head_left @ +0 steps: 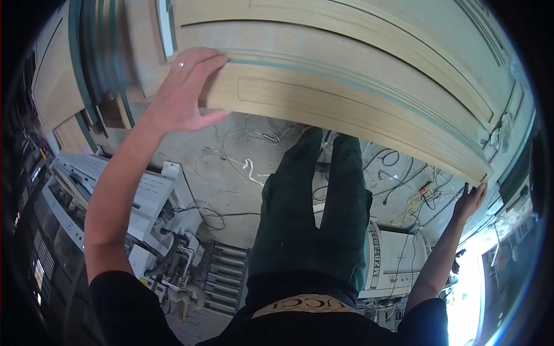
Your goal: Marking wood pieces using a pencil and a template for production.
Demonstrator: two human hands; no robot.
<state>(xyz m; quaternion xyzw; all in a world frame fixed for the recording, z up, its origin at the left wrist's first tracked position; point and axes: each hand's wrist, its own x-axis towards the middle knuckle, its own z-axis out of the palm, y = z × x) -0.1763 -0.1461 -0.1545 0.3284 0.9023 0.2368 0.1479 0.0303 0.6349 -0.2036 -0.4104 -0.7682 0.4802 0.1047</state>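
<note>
A long, light wooden panel with a shallow routed outline stretches across in front of me, bowed by the lens. My left hand, wearing a ring, grips its left end, with the fingers over the upper edge and the thumb below. At the far right end, my right hand holds the panel's lower corner; its fingers are partly hidden. Greenish edge strips run along the panel's upper side. Just behind stands a larger pale board with a dark groove line.
On the left lean several boards with dark green edges. A grey machine and a roller conveyor stand at lower left. Loose cables and scraps lie on the concrete floor. A white cabinet is behind my legs.
</note>
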